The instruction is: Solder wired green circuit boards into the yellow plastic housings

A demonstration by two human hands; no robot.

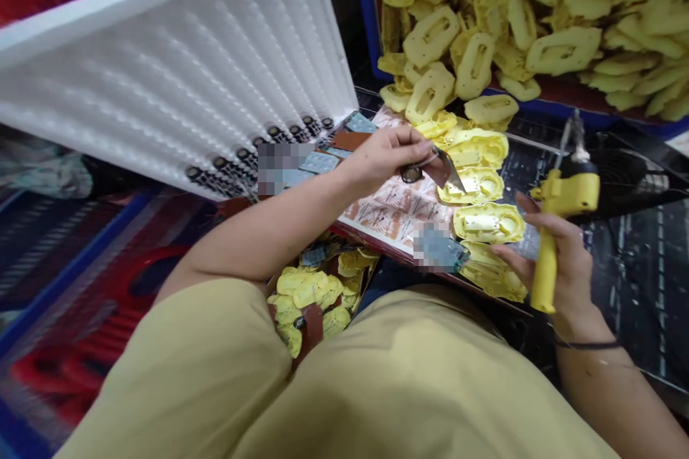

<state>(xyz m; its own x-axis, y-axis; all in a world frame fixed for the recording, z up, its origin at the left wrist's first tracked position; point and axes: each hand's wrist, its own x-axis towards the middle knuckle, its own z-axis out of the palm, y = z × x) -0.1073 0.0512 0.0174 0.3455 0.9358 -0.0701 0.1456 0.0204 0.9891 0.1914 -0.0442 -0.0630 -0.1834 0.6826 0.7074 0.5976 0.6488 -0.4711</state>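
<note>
My left hand pinches a small brown board with a black ring-shaped part and a metal tab, held just above a row of yellow plastic housings lying open side up on the table. My right hand grips the handle of a yellow soldering gun, its metal tip pointing up and away from the housings. The gun sits to the right of the row, a short way from the held board.
A white foam tray leans at the left, with small black parts along its lower edge. A blue bin heaped with yellow housings stands at the back right. More yellow housings lie in a container at my lap.
</note>
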